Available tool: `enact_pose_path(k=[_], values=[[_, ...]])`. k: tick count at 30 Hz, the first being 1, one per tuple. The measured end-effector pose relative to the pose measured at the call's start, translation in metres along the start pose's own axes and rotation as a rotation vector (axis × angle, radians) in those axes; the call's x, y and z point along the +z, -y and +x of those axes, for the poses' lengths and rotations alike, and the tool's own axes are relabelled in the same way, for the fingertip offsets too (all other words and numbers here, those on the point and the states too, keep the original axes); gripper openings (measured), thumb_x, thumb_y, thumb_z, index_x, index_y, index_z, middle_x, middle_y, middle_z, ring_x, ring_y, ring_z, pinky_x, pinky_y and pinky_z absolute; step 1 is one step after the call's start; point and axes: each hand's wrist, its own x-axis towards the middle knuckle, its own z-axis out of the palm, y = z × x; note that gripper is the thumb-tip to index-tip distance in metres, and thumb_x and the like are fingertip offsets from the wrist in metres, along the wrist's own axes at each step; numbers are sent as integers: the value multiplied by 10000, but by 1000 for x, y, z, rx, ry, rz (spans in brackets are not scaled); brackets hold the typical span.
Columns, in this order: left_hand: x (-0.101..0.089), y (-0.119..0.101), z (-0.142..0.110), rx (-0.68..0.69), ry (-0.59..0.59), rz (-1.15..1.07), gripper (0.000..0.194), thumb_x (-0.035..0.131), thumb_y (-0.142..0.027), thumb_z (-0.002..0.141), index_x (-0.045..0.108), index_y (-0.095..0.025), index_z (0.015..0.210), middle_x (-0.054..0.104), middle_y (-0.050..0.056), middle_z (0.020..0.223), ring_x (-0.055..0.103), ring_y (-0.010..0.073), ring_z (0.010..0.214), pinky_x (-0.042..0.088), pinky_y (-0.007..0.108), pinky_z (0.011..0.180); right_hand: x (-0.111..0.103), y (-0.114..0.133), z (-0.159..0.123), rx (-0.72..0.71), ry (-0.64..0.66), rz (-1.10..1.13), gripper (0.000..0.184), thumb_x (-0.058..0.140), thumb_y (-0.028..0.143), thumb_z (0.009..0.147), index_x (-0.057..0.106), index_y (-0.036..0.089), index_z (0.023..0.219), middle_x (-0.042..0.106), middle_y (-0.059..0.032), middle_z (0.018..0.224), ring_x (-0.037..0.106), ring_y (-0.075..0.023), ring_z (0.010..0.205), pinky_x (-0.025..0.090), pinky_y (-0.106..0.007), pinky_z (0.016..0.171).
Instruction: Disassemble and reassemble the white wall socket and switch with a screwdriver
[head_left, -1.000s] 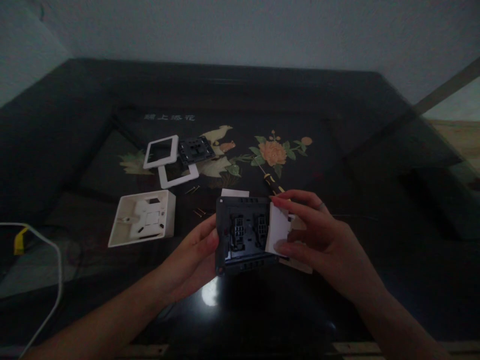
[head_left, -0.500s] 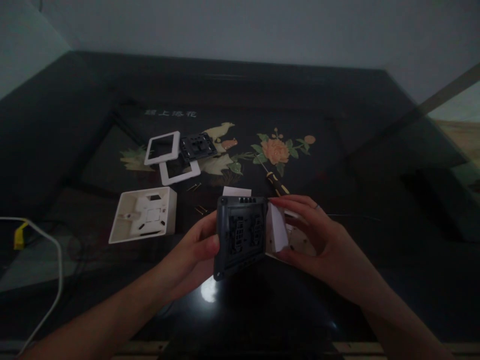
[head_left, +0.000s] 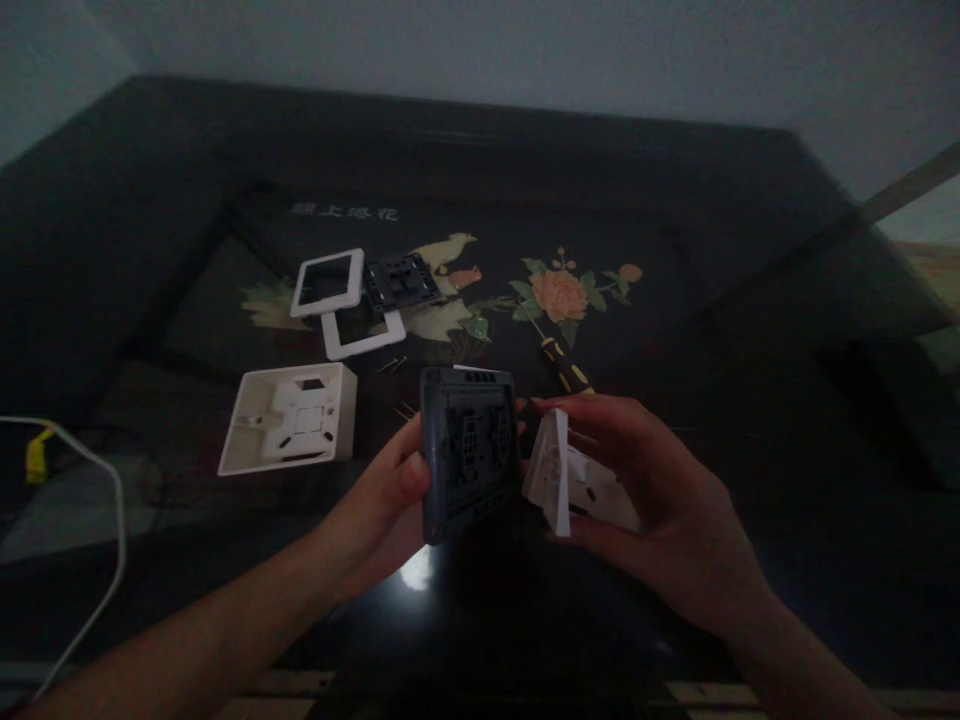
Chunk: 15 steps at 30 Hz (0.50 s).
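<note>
while the left hand (head_left: pixel 386 515) grips a dark plate (head_left: pixel 474 460), the right hand (head_left: pixel 660 490) pinches a white panel (head_left: pixel 561 475)

the plate is held tilted above the near middle of the counter (head_left: pixel 525 645), the left thumb on its left edge. just beside it, apart, the panel is on edge between the right hand's thumb and fingers.

the plate could swing or drop if the thumb loosens, as that one edge seems to carry it. the panel could slip out if squeezed unevenly. the screws (head_left: pixel 392 365) could scatter if the left hand brushes them.

the left fingers vanish behind the plate, which also hides most of a white strip (head_left: pixel 474 369). the right hand partly covers a pale part (head_left: pixel 619 500) behind it, hard to identify. dim light blurs the plate's black fittings.
</note>
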Motion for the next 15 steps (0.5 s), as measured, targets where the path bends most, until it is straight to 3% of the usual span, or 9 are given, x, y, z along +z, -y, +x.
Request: enact_pose_path(k=[2, 6, 11, 15], values=[[3, 0, -1, 7, 17, 11, 583, 813, -569, 694, 678, -298, 1192, 689, 46, 1273, 559, 321, 1299, 453, 431, 1045, 1, -2, -1, -21, -20, -36, 617, 809, 214, 770, 554, 409, 1297, 614, 0, 1345, 587, -238, 1249, 480, -447, 1080], [12, -2, -2, 5, 20, 62, 615, 852, -542, 653, 668, -312, 1194, 746, 35, 1107, 594, 317, 1256, 466, 418, 1016, 5, -4, -2, -47, -54, -100, 599, 804, 245, 782, 556, 408, 1302, 624, -2, 1334, 581, -242, 1239, 482, -453, 1060], [14, 0, -3, 31, 10, 96, 677, 870, -540, 631, 640, -255, 1200, 694, 82, 1226, 622, 334, 1204, 457, 446, 1038, 7, -3, -3, -80, -40, -162, 589, 791, 244, 794, 556, 406, 1309, 629, -13, 1332, 576, -263, 1245, 483, -479, 1057], [11, 3, -4, 73, 27, 129, 789, 869, -547, 630, 566, -277, 1307, 691, 88, 1207, 642, 332, 1158, 495, 428, 971, 5, -3, -4, -98, -18, -233, 587, 777, 282, 811, 538, 428, 1327, 635, 1, 1330, 565, -267, 1263, 469, -483, 1062]])
